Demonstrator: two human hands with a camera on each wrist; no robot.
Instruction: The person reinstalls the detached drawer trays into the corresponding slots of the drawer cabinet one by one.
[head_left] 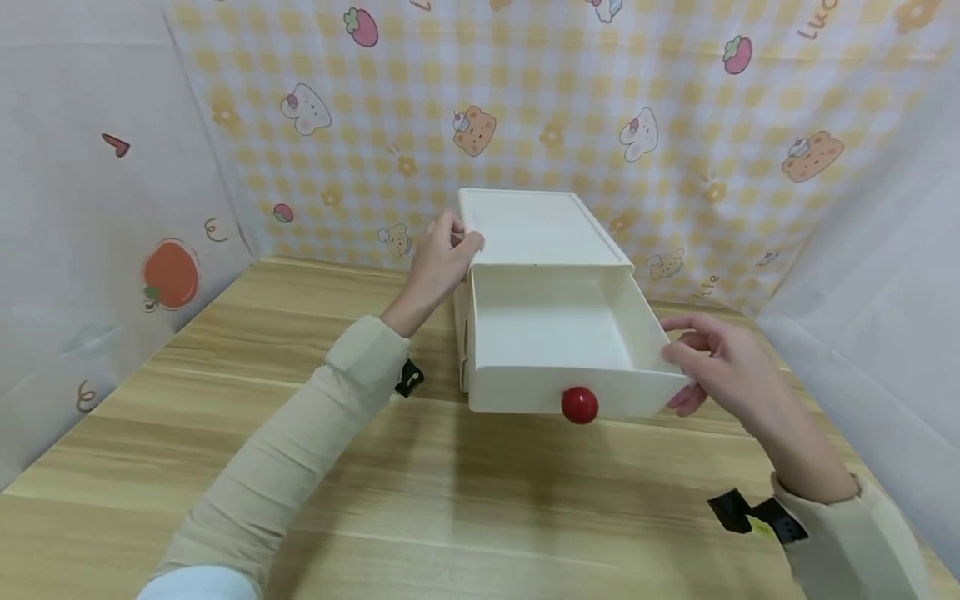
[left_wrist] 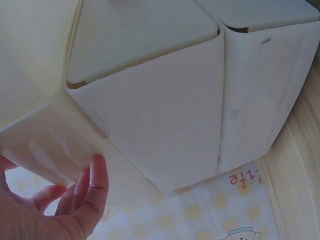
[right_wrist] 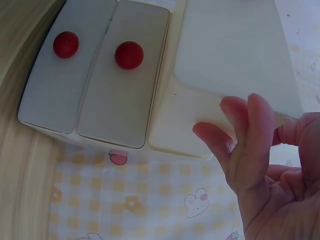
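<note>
A white drawer cabinet [head_left: 540,225] stands on the wooden table, its top drawer [head_left: 551,333] pulled well out toward me. The inside of that drawer shows bare white, and a round red knob [head_left: 580,405] sits on its front. My left hand [head_left: 438,258] holds the cabinet's upper left edge, thumb on the top panel; in the left wrist view its fingertips [left_wrist: 98,162] rest against the white plastic. At the drawer's right front corner, my right hand [head_left: 723,367] grips the side wall, thumb inside and fingers outside.
Below the pulled-out drawer, two closed drawers show in the right wrist view, with a middle red knob [right_wrist: 129,55] and a lower red knob [right_wrist: 66,45]. A yellow checked cloth [head_left: 540,117] hangs behind the cabinet. White cloth [head_left: 90,208] borders the table [head_left: 225,392] on both sides.
</note>
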